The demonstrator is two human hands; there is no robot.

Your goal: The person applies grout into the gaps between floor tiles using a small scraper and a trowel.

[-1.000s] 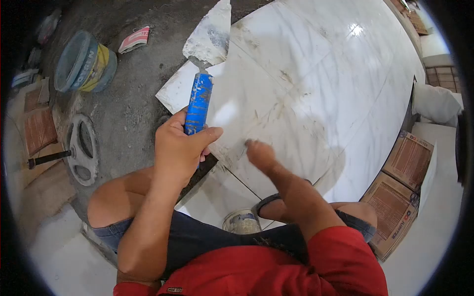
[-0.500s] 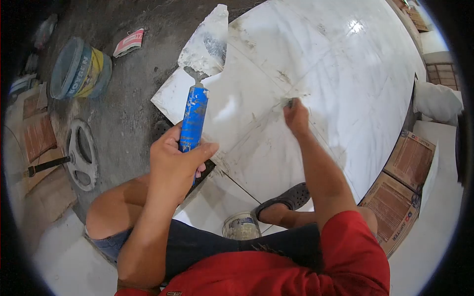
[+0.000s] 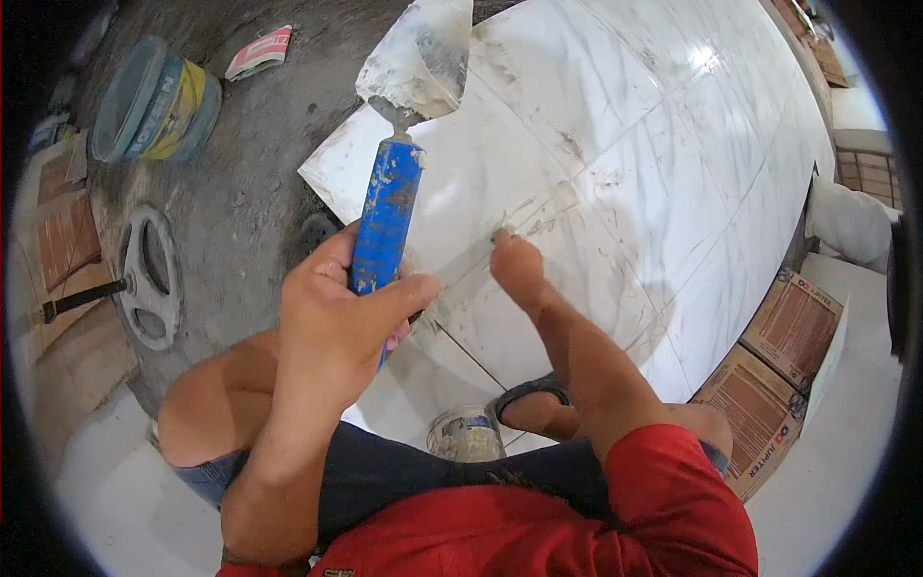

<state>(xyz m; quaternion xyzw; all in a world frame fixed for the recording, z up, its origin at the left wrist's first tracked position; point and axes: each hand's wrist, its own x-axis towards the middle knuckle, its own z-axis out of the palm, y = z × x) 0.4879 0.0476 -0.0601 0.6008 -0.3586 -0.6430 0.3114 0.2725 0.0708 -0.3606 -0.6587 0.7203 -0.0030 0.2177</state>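
Observation:
My left hand [image 3: 351, 308] is wrapped round the blue handle of a trowel [image 3: 387, 216]. Its broad blade points away from me and carries white paste. Farther right, my right hand [image 3: 516, 264] is closed low over the white marbled floor tiles [image 3: 615, 192], at a joint between them. A small dark tip shows at its fingers, but the rest of what it grips is hidden. Greyish smears lie on the tiles around the joints near this hand.
A bucket [image 3: 159, 106] and a red-and-white scrap [image 3: 260, 53] sit on rough grey floor at left, near a grey spoked wheel [image 3: 152, 279]. A small tub [image 3: 465, 435] stands between my legs. Cardboard boxes [image 3: 755, 413] line the right side.
My right hand has moved left and nearer to me along the tile joint. The trowel in my left hand has shifted slightly up and to the right; the view has shifted a little.

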